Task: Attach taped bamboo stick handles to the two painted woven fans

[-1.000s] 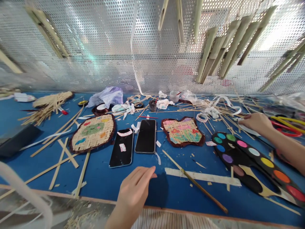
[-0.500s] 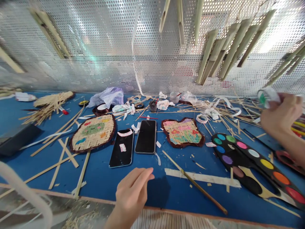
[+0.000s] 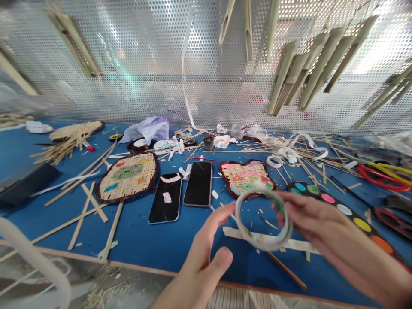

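Seen from the head camera, the person's right hand is curled, gripping a roll of tape by its rim, thumb and fingers on it. The roll is lifted above the near part of the blue bench. The left hand is open, fingers spread, its fingertips just beside the roll. Behind the roll, and partly hidden by it, lies a woven mat. Two phones lie to the mat's left, and a paint palette lies to the right, partly under the right hand.
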`<state>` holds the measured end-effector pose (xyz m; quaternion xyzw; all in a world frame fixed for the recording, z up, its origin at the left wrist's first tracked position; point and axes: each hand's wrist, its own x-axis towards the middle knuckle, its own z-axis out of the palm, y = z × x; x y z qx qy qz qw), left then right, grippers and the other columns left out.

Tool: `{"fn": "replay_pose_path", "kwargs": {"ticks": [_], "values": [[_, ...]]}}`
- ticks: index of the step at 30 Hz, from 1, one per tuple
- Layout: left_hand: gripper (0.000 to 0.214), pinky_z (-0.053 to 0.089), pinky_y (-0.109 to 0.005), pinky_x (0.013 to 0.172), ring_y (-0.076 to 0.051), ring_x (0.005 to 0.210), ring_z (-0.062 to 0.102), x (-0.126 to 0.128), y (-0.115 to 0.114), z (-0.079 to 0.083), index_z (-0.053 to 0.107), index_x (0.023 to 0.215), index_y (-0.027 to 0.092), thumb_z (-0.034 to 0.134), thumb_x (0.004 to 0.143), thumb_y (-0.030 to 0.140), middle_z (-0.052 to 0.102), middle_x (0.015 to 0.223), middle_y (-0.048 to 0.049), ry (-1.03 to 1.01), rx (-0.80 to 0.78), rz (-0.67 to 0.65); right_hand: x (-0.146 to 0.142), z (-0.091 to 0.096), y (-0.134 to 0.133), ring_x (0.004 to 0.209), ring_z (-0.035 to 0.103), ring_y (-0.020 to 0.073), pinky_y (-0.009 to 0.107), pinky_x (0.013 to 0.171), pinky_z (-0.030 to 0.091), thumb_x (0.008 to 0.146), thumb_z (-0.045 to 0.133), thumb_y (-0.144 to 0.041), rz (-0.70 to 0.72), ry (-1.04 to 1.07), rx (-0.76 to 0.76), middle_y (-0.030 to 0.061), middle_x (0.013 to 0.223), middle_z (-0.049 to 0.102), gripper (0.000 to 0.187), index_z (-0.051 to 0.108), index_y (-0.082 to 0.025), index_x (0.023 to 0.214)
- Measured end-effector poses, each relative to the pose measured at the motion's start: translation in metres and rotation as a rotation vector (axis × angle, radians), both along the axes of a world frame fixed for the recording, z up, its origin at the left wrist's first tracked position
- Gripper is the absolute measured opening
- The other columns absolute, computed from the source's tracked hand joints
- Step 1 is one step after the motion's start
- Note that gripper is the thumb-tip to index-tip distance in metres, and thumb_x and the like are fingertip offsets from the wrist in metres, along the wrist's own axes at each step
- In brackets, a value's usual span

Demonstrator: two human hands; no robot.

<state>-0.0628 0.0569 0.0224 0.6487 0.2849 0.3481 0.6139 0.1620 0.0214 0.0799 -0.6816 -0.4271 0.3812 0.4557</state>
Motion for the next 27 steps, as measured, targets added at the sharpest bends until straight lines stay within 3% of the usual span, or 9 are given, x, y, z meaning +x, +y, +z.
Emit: {"fn": "replay_pose_path", "kwargs": {"ticks": [3,6,8,12,16,18,21,23,27], "values": [[0.064,0.049,-0.042,0.091,-0.030,0.112,0.059,0.011,-0.003,0.002,0.042,0.134,0.026,0.063,0.080,0.052,0.048,0.138,-0.0147,-0.244,-0.379,-0.101,-0.012,-0.014,-0.007,0.089,0.070,0.0268,0.039,0.076,0.059,0.079,0.060,-0.048,0.169,0.143,-0.089,0.0084,0.096,0.075,0.043,0.070,-0.021,0.110],[0.053,0.053,-0.032,0.079,-0.022,0.091,0.070,0.021,-0.002,0.004,0.049,0.127,0.025,0.070,0.079,0.032,0.061,0.121,-0.0109,-0.284,-0.588,-0.186,-0.009,-0.023,-0.011,0.085,0.072,0.0235,0.034,0.075,0.060,0.081,0.059,-0.044,0.152,-0.087,0.023,0.0053,0.097,0.075,0.038,0.069,-0.025,0.112],[0.045,0.053,-0.028,0.080,-0.019,0.088,0.070,0.025,-0.002,0.006,0.056,0.119,0.022,0.073,0.077,0.026,0.068,0.108,-0.0078,-0.341,-0.648,-0.218,-0.010,-0.027,-0.015,0.090,0.072,0.0208,0.030,0.078,0.060,0.085,0.055,-0.038,0.102,-0.290,0.163,0.0034,0.102,0.074,0.036,0.065,-0.026,0.118],[0.051,0.052,-0.020,0.071,-0.015,0.081,0.071,0.026,-0.002,0.008,0.062,0.111,0.022,0.083,0.064,0.023,0.072,0.093,-0.0041,-0.522,-0.681,-0.164,-0.017,-0.034,-0.028,0.101,0.067,0.0160,0.018,0.083,0.054,0.089,0.052,-0.024,0.097,-0.662,0.436,0.0034,0.116,0.069,0.038,0.058,-0.022,0.126],[0.052,0.049,-0.018,0.063,-0.008,0.061,0.065,0.023,0.001,0.004,0.063,0.111,0.020,0.083,0.064,0.029,0.072,0.087,-0.0041,-0.559,-0.629,-0.138,-0.018,-0.040,-0.035,0.090,0.071,0.0136,0.013,0.077,0.054,0.088,0.056,-0.023,0.164,-0.834,0.493,0.0046,0.110,0.072,0.034,0.059,-0.020,0.122],[0.046,0.041,-0.014,0.051,-0.001,0.045,0.050,0.020,0.001,-0.002,0.063,0.111,0.018,0.077,0.071,0.037,0.071,0.080,-0.0039,-0.519,-0.573,-0.174,-0.016,-0.040,-0.035,0.090,0.071,0.0145,0.016,0.076,0.056,0.088,0.056,-0.026,0.129,-0.811,0.456,0.0044,0.110,0.072,0.033,0.059,-0.022,0.121],[0.039,0.023,-0.013,0.040,0.002,0.038,0.030,0.016,-0.001,-0.012,0.065,0.104,0.014,0.064,0.082,0.046,0.068,0.070,-0.0043,-0.411,-0.510,-0.322,-0.012,-0.035,-0.037,0.106,0.065,0.0187,0.026,0.085,0.055,0.090,0.053,-0.027,0.158,-0.678,0.408,0.0073,0.124,0.065,0.046,0.045,-0.024,0.136],[0.038,0.023,-0.014,0.044,-0.001,0.043,0.038,0.012,-0.005,-0.017,0.066,0.097,0.013,0.060,0.083,0.049,0.066,0.068,-0.0041,-0.346,-0.531,-0.401,-0.011,-0.031,-0.038,0.110,0.063,0.0189,0.027,0.086,0.055,0.091,0.052,-0.027,0.291,-0.508,0.351,0.0061,0.127,0.063,0.050,0.042,-0.030,0.139],[0.041,0.027,-0.015,0.048,-0.005,0.052,0.044,0.010,-0.010,-0.015,0.065,0.104,0.018,0.062,0.081,0.051,0.060,0.066,-0.0007,-0.333,-0.597,-0.362,-0.013,-0.026,-0.039,0.104,0.066,0.0163,0.022,0.083,0.056,0.087,0.060,-0.026,0.506,-0.123,0.310,-0.0026,0.113,0.070,0.045,0.053,-0.046,0.126]]}}
